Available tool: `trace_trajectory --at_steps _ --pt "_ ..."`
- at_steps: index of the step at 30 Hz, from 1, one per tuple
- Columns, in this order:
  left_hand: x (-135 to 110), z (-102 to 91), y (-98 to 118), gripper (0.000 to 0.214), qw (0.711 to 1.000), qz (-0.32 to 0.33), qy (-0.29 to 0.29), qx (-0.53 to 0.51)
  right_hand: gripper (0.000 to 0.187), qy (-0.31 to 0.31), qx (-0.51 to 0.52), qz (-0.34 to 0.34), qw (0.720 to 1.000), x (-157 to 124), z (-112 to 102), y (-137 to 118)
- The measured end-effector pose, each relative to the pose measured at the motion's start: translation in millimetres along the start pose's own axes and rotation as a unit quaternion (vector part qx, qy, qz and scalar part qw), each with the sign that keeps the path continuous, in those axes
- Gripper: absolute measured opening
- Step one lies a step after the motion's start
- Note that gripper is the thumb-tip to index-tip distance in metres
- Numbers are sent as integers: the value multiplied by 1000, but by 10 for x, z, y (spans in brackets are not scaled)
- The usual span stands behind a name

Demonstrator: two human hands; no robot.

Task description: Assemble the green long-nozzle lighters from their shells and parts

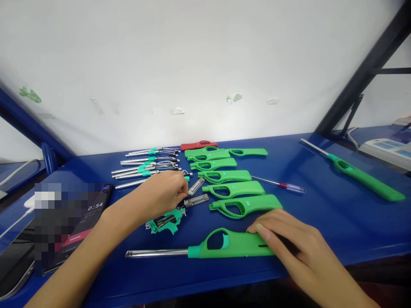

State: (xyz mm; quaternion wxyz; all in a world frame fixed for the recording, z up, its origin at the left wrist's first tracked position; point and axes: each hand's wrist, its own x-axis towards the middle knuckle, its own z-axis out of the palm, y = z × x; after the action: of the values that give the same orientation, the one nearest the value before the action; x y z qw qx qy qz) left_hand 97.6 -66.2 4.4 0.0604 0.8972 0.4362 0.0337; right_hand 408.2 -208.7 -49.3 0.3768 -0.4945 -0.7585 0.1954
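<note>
My right hand (293, 248) lies flat, fingers spread, on the handle end of an assembled green lighter (224, 246) with a metal tube, near the table's front edge. My left hand (160, 194) reaches over the middle of the table with its fingers pinched together beside a small clear tube (196, 186); what it pinches is hidden. Just below it lies a teal inner mechanism (165, 221) and another clear part (196, 200).
A row of several green handle shells (236, 188) and one red shell (197, 145) lies mid-table. Metal tubes with teal fittings (144, 167) lie at left. A red-handled screwdriver (279, 185), a finished lighter (362, 175) at right, a phone (86, 218) showing a timer at left.
</note>
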Motion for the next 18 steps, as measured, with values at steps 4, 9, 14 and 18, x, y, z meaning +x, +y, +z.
trace_trajectory --at_steps 4,9,14,18 --pt "-18 -37 13 17 999 -11 -34 8 22 -6 1 2 1000 -10 6 5" --pt "-111 -171 19 20 999 -33 -28 -7 22 -7 2 4 1000 -13 -4 -6" --pt "-388 -230 250 25 999 -29 22 -28 21 5 7 7 1000 -20 2 2" --pt "-594 -161 710 29 994 0 92 -62 20 46 19 1 999 -22 20 19"
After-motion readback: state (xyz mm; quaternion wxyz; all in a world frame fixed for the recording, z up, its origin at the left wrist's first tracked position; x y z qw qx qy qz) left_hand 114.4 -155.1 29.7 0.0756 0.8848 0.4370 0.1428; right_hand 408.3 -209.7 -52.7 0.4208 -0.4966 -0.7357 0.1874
